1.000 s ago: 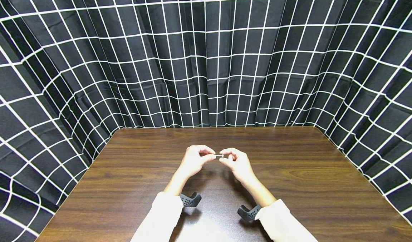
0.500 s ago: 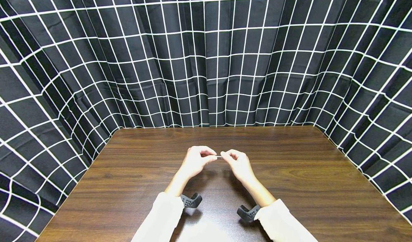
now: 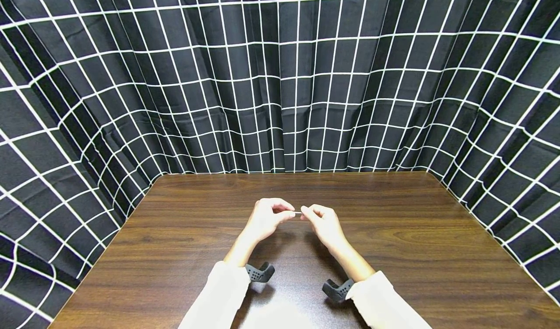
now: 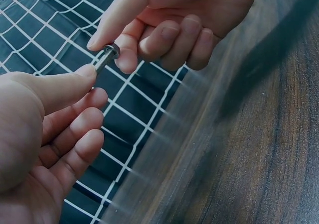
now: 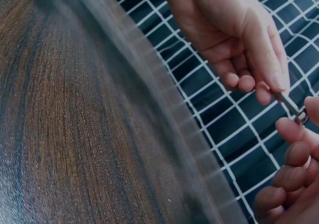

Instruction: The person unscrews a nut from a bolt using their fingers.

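My left hand (image 3: 264, 218) pinches one end of a small metal bolt (image 4: 103, 62) between thumb and index finger, above the table. The threaded shank shows between the two hands. A ring-shaped metal nut (image 4: 114, 50) sits at the bolt's other end, where the thumb and index finger of my right hand (image 3: 323, 223) pinch it. In the right wrist view the nut (image 5: 300, 117) is partly covered by those fingertips. The remaining fingers of both hands are loosely bent, and the bolt's end in the left fingers is hidden.
A dark brown wooden table (image 3: 183, 232) lies below the hands. Black curtains with a white grid (image 3: 288, 86) stand around its back and sides. Each wrist wears a dark grey bracket (image 3: 261, 272).
The right thumb and index finger, spread around the nut end a second ago, have come together on it. The left hand has stayed almost still with the bolt.
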Tool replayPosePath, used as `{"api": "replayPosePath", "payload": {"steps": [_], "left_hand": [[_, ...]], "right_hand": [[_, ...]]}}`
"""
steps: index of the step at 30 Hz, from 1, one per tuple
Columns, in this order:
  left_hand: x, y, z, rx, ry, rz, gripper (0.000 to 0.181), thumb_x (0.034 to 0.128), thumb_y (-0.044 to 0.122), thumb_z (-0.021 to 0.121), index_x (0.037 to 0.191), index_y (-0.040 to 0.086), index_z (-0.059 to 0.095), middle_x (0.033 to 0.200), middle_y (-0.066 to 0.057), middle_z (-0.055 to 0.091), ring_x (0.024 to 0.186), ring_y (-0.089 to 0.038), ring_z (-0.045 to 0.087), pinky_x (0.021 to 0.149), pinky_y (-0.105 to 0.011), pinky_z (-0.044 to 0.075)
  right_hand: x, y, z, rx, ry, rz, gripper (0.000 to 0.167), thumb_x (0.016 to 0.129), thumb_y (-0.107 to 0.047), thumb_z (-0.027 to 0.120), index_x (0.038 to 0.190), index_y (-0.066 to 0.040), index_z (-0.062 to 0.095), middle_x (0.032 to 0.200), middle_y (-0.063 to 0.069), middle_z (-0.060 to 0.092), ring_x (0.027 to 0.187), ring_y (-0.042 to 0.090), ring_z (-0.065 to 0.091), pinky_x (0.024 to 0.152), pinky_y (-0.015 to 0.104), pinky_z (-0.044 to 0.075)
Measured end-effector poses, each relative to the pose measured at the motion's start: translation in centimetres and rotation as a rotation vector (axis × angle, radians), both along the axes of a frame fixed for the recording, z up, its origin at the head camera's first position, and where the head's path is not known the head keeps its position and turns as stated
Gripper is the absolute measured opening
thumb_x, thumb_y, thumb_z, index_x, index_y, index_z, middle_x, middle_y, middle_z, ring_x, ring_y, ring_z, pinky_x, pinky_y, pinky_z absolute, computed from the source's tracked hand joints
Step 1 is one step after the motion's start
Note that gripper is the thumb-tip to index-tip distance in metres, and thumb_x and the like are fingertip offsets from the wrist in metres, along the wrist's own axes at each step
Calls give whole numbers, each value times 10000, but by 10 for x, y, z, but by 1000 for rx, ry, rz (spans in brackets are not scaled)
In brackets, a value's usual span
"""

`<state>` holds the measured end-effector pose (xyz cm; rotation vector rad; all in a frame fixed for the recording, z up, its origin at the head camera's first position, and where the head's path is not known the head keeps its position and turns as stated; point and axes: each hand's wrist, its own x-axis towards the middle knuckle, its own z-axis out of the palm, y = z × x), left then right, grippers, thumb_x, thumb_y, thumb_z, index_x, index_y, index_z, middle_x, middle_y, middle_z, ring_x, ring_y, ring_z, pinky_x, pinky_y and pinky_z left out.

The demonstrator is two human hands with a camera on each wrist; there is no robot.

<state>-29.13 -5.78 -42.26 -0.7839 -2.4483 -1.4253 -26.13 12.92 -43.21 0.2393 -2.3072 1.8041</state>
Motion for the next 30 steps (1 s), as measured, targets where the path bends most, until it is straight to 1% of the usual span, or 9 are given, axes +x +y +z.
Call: {"api": "replayPosePath", "payload": {"steps": [9,16,20,22,24,28,30], "left_hand": [[1,0,2,8,8,-4,93,842,185,756,909,121,750,810,112,711,670,-32,621,600,-245,489],[0,-2,2,15,1,6,75,835,168,764,904,143,749,820,108,712,673,-64,618,596,-246,481],[-1,-2,0,16,7,7,90,833,168,765,909,121,751,817,99,714,674,-118,631,587,-245,477],[-2,-3,0,23,10,0,94,835,169,761,909,112,749,814,88,715,674,-140,635,581,-247,476],[-2,-3,0,29,7,-4,94,837,173,761,906,110,749,798,86,713,663,-138,634,569,-244,473],[-1,-3,1,27,11,0,98,839,173,759,905,101,749,771,91,704,630,-79,606,547,-236,460],[-1,-3,2,26,15,-1,110,839,166,756,910,82,748,768,82,704,622,-65,594,540,-239,456]], "right_hand": [[0,1,1,-62,-16,18,252,931,-191,653,811,30,671,498,-58,375,438,72,305,425,230,226],[-1,1,0,-52,19,11,139,883,-112,697,870,27,692,524,-55,411,463,65,340,445,220,260],[0,1,1,-32,36,9,107,869,-84,708,912,13,709,533,-72,408,486,57,336,466,216,262],[2,1,5,-27,46,18,112,864,-61,706,931,28,707,538,-71,399,500,59,330,477,221,261],[9,0,13,-24,64,36,132,857,-29,698,950,64,692,543,-64,389,509,56,324,483,227,260],[19,-2,28,-14,73,50,148,842,18,690,972,89,680,543,-52,376,501,48,314,482,219,257],[22,-3,32,-4,67,44,153,837,23,691,979,78,685,541,-53,374,494,42,309,478,206,252]]}}
